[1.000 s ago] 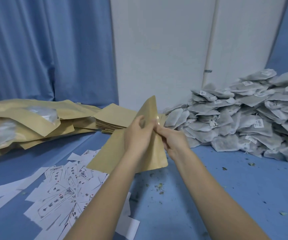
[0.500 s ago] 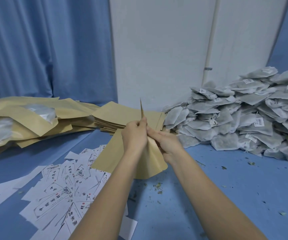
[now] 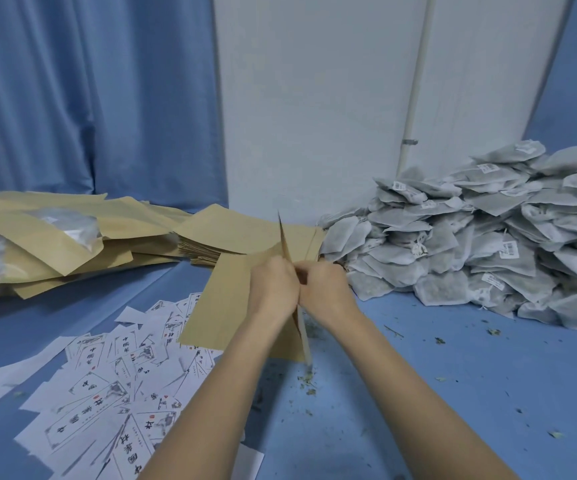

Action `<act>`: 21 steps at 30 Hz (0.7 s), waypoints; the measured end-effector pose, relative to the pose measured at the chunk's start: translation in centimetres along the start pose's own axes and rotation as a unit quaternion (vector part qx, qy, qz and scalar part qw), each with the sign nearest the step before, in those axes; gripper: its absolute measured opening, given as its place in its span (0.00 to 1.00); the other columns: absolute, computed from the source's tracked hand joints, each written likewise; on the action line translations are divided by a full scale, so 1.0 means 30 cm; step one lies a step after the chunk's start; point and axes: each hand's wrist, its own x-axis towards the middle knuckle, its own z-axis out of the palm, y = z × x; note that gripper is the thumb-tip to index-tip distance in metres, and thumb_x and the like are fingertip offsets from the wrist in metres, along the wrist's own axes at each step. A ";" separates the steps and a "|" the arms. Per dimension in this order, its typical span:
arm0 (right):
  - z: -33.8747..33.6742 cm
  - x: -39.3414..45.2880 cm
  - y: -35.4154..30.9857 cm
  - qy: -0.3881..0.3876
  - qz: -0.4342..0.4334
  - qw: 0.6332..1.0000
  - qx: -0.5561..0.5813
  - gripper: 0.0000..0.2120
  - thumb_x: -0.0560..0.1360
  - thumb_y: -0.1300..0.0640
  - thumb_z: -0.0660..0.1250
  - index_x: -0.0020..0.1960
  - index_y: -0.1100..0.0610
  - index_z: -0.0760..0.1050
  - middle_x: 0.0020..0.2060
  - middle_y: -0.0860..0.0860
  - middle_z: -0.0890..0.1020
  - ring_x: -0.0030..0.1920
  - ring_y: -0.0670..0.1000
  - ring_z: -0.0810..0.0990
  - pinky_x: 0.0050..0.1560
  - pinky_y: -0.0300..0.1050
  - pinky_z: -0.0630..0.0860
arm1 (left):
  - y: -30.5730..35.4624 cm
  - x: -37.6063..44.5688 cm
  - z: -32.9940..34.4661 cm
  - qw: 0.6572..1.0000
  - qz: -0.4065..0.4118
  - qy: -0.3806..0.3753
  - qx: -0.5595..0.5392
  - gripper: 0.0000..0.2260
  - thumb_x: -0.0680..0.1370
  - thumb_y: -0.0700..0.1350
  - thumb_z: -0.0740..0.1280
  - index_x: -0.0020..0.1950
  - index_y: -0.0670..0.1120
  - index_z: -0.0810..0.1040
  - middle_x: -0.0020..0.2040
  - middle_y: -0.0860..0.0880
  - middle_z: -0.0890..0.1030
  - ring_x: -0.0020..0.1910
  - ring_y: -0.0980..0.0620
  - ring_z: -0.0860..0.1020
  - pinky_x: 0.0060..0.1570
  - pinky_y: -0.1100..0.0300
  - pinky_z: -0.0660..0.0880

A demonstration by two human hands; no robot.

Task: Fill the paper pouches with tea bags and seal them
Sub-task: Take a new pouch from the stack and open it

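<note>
In the head view, the left hand point(image 3: 273, 289) and the right hand point(image 3: 327, 289) met at the middle of the frame, knuckles almost touching, both with fingers curled tight onto a brown paper pouch point(image 3: 221, 306) held above the blue table point(image 3: 453, 375). The pouch was turned nearly edge-on to the camera at the grip, its upper corner sticking up as a thin sliver above the left hand, while its broad flat face spread out to the left and down behind the left wrist. Whether the mouth of the pouch was parted could not be told. Behind the hands lay a stack of flat empty pouches point(image 3: 238, 233), and further left a heap of filled pouches point(image 3: 55, 237) with clear windows. To the right, against the white wall point(image 3: 315, 98), rose a big pile of grey tea bags point(image 3: 470, 244), some with small white tags. Printed white labels point(image 3: 107, 393) were scattered on the table at the lower left, under the left forearm. Loose bits of tea point(image 3: 309, 382) speckled the table below the pouch and off to the right. A blue curtain point(image 3: 89, 98) hung at the back left.
</note>
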 end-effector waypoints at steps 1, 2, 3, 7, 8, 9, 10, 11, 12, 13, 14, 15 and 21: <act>-0.007 0.005 0.000 -0.017 -0.008 1.000 -0.016 0.09 0.71 0.63 0.62 0.36 0.54 0.78 0.31 0.51 0.80 0.36 0.51 0.76 0.34 0.38 0.70 | 0.000 -0.001 0.003 1.000 -0.001 -0.009 0.006 0.14 0.79 0.36 0.53 0.46 0.34 0.77 0.47 0.36 0.80 0.43 0.42 0.75 0.38 0.58 0.65; -0.011 0.008 0.005 -0.018 -0.012 0.999 -0.027 0.13 0.71 0.64 0.61 0.29 0.53 0.72 0.26 0.50 0.75 0.32 0.50 0.71 0.29 0.34 0.65 | 0.000 -0.001 0.004 1.000 -0.001 -0.014 0.012 0.13 0.79 0.35 0.53 0.45 0.35 0.76 0.47 0.36 0.79 0.43 0.41 0.75 0.37 0.58 0.65; -0.014 0.011 0.008 -0.013 -0.012 0.999 -0.036 0.17 0.71 0.64 0.60 0.26 0.52 0.65 0.23 0.48 0.69 0.28 0.48 0.66 0.27 0.34 0.63 | 0.000 0.001 0.004 1.000 0.005 -0.019 0.021 0.12 0.78 0.35 0.53 0.44 0.35 0.76 0.47 0.36 0.79 0.44 0.40 0.76 0.37 0.57 0.65; -0.010 0.004 0.025 0.038 -0.012 0.999 -0.011 0.20 0.73 0.65 0.59 0.26 0.53 0.57 0.21 0.48 0.63 0.25 0.47 0.58 0.28 0.36 0.62 | 0.008 0.012 0.005 0.996 0.055 -0.022 0.066 0.11 0.78 0.36 0.55 0.36 0.39 0.70 0.45 0.35 0.79 0.47 0.37 0.76 0.37 0.57 0.65; -0.013 0.003 0.030 0.038 -0.001 0.999 0.004 0.19 0.73 0.64 0.59 0.26 0.54 0.57 0.22 0.49 0.62 0.26 0.47 0.57 0.29 0.38 0.60 | 0.005 0.013 0.005 0.995 0.065 -0.019 0.074 0.12 0.78 0.37 0.55 0.34 0.41 0.67 0.43 0.36 0.78 0.45 0.37 0.76 0.36 0.57 0.64; -0.015 0.003 0.038 0.037 0.011 0.999 0.022 0.19 0.73 0.63 0.60 0.27 0.55 0.57 0.22 0.50 0.62 0.27 0.47 0.57 0.29 0.40 0.58 | -0.002 0.014 0.005 0.994 0.073 -0.014 0.080 0.14 0.78 0.36 0.55 0.32 0.42 0.63 0.39 0.37 0.77 0.42 0.38 0.75 0.35 0.57 0.62; -0.020 0.004 0.048 0.041 0.025 0.998 0.044 0.18 0.72 0.63 0.60 0.27 0.55 0.57 0.23 0.52 0.62 0.28 0.47 0.57 0.29 0.41 0.56 | -0.010 0.015 0.003 0.994 0.078 -0.004 0.073 0.15 0.78 0.36 0.55 0.30 0.43 0.61 0.34 0.40 0.75 0.38 0.40 0.73 0.34 0.58 0.58; -0.025 0.006 0.058 0.047 0.037 0.996 0.070 0.17 0.71 0.63 0.59 0.27 0.55 0.57 0.24 0.52 0.62 0.29 0.47 0.58 0.30 0.42 0.56 | -0.018 0.015 -0.001 0.995 0.083 0.010 0.057 0.17 0.78 0.35 0.54 0.29 0.44 0.59 0.30 0.44 0.71 0.34 0.43 0.69 0.32 0.58 0.55; -0.032 0.005 0.068 0.053 0.050 0.993 0.096 0.17 0.71 0.64 0.59 0.27 0.56 0.57 0.24 0.52 0.62 0.29 0.47 0.58 0.31 0.42 0.56 | -0.025 0.016 -0.006 0.995 0.084 0.025 0.041 0.18 0.79 0.35 0.54 0.29 0.44 0.59 0.28 0.46 0.67 0.30 0.46 0.66 0.32 0.58 0.53; -0.037 0.006 0.078 0.055 0.057 0.991 0.112 0.16 0.71 0.64 0.59 0.27 0.55 0.57 0.24 0.50 0.61 0.28 0.47 0.58 0.31 0.42 0.56 | -0.029 0.018 -0.009 0.995 0.086 0.032 0.037 0.18 0.79 0.35 0.54 0.29 0.44 0.59 0.27 0.47 0.65 0.29 0.49 0.64 0.32 0.57 0.52; -0.040 0.005 0.084 0.052 0.056 0.990 0.115 0.16 0.71 0.64 0.59 0.28 0.55 0.59 0.23 0.48 0.61 0.27 0.46 0.58 0.30 0.41 0.57 | -0.031 0.020 -0.009 0.994 0.092 0.028 0.044 0.18 0.79 0.35 0.54 0.29 0.44 0.60 0.27 0.47 0.66 0.29 0.49 0.64 0.32 0.57 0.52; -0.042 0.002 0.084 0.043 0.049 0.992 0.112 0.13 0.71 0.64 0.60 0.30 0.54 0.64 0.22 0.47 0.63 0.26 0.46 0.60 0.30 0.40 0.59 | -0.029 0.020 -0.008 0.993 0.098 0.011 0.057 0.16 0.79 0.35 0.54 0.30 0.42 0.63 0.28 0.45 0.68 0.30 0.48 0.66 0.32 0.56 0.54; -0.054 -0.014 0.069 0.080 -0.069 0.993 -0.055 0.14 0.72 0.62 0.62 0.58 0.55 0.71 0.53 0.52 0.73 0.46 0.53 0.74 0.44 0.49 0.75 | 0.048 0.007 0.011 0.974 0.132 -0.046 0.176 0.10 0.77 0.35 0.56 0.52 0.37 0.75 0.48 0.37 0.79 0.49 0.37 0.77 0.41 0.55 0.68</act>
